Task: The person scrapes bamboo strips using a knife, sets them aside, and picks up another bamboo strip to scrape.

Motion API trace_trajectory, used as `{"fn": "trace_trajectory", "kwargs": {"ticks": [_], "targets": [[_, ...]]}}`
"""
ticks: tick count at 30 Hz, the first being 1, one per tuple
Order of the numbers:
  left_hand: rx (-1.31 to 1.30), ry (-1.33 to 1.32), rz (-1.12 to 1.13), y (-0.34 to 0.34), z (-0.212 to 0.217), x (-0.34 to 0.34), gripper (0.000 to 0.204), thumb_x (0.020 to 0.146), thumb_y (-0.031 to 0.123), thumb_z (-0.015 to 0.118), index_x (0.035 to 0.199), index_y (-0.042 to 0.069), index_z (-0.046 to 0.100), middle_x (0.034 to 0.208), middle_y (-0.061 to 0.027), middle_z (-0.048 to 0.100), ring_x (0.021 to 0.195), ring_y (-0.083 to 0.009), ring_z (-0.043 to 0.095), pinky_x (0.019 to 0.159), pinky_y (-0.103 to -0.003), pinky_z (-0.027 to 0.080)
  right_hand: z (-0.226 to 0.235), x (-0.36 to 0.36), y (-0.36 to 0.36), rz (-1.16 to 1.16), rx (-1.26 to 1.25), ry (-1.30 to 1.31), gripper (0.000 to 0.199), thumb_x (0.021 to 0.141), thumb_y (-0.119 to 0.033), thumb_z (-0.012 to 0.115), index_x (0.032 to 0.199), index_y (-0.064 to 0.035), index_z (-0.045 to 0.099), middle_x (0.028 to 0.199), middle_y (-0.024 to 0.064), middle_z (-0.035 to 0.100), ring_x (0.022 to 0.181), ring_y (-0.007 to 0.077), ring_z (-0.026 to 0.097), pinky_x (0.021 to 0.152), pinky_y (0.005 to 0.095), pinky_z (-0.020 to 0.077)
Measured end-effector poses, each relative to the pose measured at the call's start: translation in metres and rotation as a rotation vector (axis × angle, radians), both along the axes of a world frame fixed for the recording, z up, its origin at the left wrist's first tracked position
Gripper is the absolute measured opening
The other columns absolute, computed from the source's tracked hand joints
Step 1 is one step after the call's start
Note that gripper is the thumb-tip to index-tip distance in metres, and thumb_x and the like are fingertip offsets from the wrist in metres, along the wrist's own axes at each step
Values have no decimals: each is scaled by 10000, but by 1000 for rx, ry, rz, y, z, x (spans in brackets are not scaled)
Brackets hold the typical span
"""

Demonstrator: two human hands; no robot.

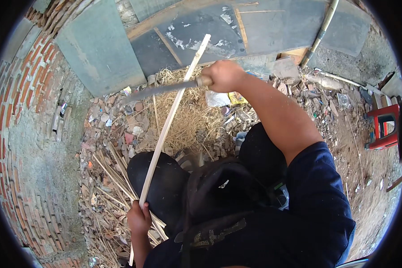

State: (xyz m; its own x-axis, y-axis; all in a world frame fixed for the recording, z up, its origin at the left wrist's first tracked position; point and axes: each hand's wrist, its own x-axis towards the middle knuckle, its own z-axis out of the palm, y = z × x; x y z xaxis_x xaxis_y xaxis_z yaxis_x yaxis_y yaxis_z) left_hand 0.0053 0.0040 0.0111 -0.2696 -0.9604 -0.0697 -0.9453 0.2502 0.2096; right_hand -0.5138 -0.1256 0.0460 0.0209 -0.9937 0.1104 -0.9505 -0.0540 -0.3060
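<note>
Over rubble and straw, my left grip (pixel 139 218) clasps a pale bamboo strip (pixel 173 111) — slanting upward. My right grip (pixel 223 75) clenches a knife (pixel 165 88) — blade touching the strip.

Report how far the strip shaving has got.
Done, it seems: a pile of pale strips by the left knee and shavings ahead. In hand: the left hand grips one long strip while the right hand holds a knife across it. Left: a bamboo pole leans uncut by the wall; how many more cannot be told.

stick pile (pixel 116 178) left of knees, stool (pixel 383 127) right, straw (pixel 187 116) ahead
</note>
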Motion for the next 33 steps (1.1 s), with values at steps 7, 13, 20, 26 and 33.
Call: {"fn": "trace_trajectory", "kwargs": {"ticks": [7, 13, 20, 26, 33], "targets": [[-38, -37, -54, -9, 2, -5, 309, 985, 318, 577, 917, 22, 519, 675, -253, 615, 656, -502, 611, 557, -561, 455, -39, -55, -5, -345, 96, -53, 254, 801, -204, 626, 1039, -143, 691, 951, 130, 728, 922, 330, 701, 852, 467, 553], [-18, 146, -81, -3, -9, 2, 328, 1002, 314, 546, 885, 12, 490, 633, -248, 578, 610, -502, 579, 530, -544, 425, -19, -24, -8, -201, -23, -94, 197, 823, -212, 637, 1001, -141, 683, 925, 112, 724, 901, 322, 701, 825, 471, 557], [-66, 143, -55, -5, -14, -3, 385, 1036, 340, 453, 832, 14, 463, 611, -227, 532, 598, -463, 577, 521, -496, 401, -12, 18, -2, 323, -189, 141, 222, 744, -86, 667, 932, -200, 703, 781, 47, 715, 713, 259, 686, 665, 420, 574], [-117, 64, -30, -8, -14, -5, 375, 1025, 340, 466, 837, 15, 469, 614, -248, 550, 600, -497, 569, 525, -546, 409, -29, -53, -9, -364, 18, -97, 272, 830, -230, 608, 1075, -150, 694, 984, 141, 721, 955, 318, 693, 851, 463, 553], [-85, 177, 1, -4, -14, -13, 419, 1027, 380, 456, 818, 18, 466, 605, -255, 547, 593, -503, 559, 517, -552, 395, 1, -19, 2, -263, -110, -141, 230, 811, -230, 621, 1009, -133, 687, 944, 143, 719, 925, 337, 697, 853, 466, 551]]}}
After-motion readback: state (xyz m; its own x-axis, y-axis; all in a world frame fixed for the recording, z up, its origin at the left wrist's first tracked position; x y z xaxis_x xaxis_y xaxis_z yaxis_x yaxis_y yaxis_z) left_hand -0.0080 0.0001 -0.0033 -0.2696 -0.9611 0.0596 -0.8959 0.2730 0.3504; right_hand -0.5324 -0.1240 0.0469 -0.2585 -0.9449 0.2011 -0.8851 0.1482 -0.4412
